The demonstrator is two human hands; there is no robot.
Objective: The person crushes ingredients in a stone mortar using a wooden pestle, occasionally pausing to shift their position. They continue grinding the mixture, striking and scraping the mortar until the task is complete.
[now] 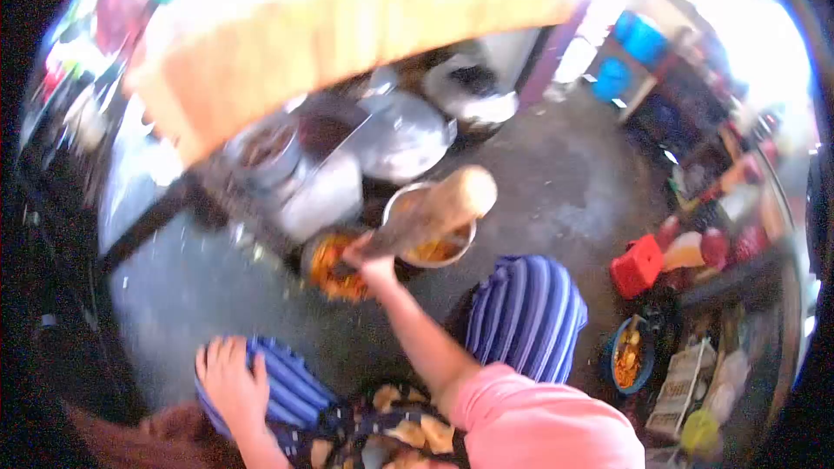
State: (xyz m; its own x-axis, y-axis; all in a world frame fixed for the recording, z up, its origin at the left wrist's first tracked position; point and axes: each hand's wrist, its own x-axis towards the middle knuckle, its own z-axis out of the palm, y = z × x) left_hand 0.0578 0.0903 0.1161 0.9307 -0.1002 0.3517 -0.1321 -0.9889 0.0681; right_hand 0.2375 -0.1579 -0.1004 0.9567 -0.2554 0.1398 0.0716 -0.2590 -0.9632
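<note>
My right hand (372, 262) is closed around the narrow end of a thick wooden pestle (434, 214), whose pale rounded end points up and to the right. Partly behind the pestle is a pale round pot (470, 245) with orange food in it. A bowl of orange-red food (328, 262) sits on the floor beside my right hand, overlapped by the hand in this view. My left hand (233, 382) lies on my knee over blue striped cloth (291, 386), fingers stretched out and nothing in it.
A long wooden tabletop (365, 30) spans the upper view, with metal pots (404, 139) beneath it. At right are a red container (637, 266), a blue bowl of food (643, 366) and a light basket (682, 386). Blue containers (641, 39) stand farther back.
</note>
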